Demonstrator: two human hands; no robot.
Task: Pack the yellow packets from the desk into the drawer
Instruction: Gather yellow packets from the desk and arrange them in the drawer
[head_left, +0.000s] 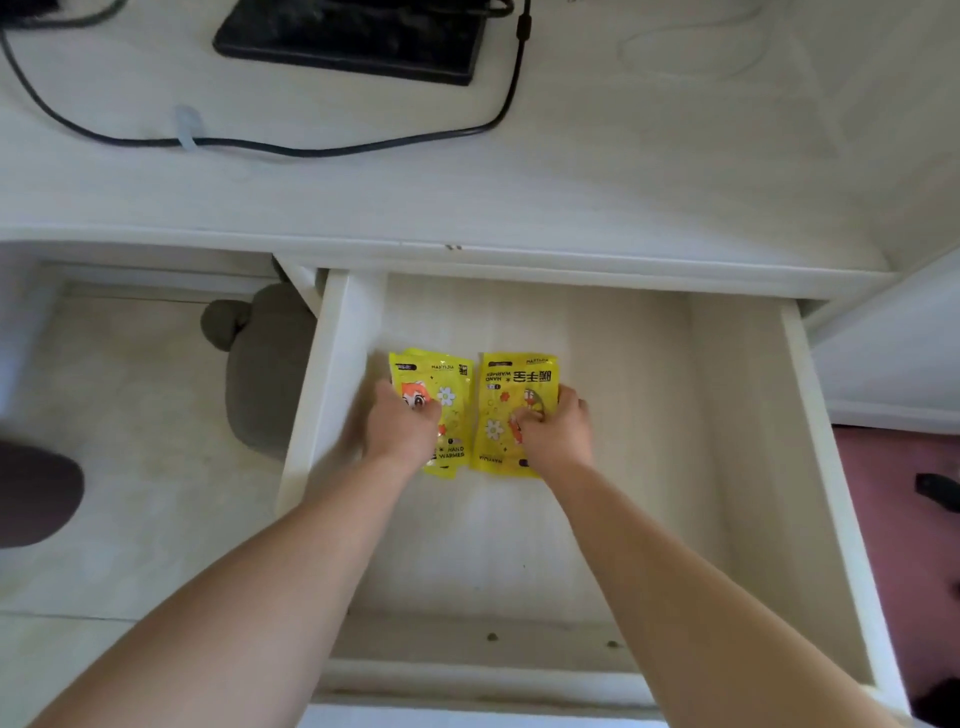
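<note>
Both yellow packets already lie inside the open drawer (310, 400), flat on its floor towards the left wall, side by side and nearly touching. My left hand (402, 423) rests on the left packet (444, 382) and my right hand (557, 432) on the right packet (511, 387). On each hand the fingers are bent, with the tips down on the printed face. The picture is too soft to tell whether I am pinching the film or only pressing it flat.

These look like thin foil pouches: light, floppy and rather slick, so I expect them to slide under a push and crinkle if squeezed. The sealed side edges seem the best place to take hold, thumb under and fingers on top.

Each packet's long axis runs away from me, towards the back of the drawer. The left one reads upright from where I stand, its lettering nearest me. The right one is turned round, so its print is upside down to me. Extra yellow edges under the left packet suggest more than one lies there. No packets show on the surface (649, 187) above.
</note>
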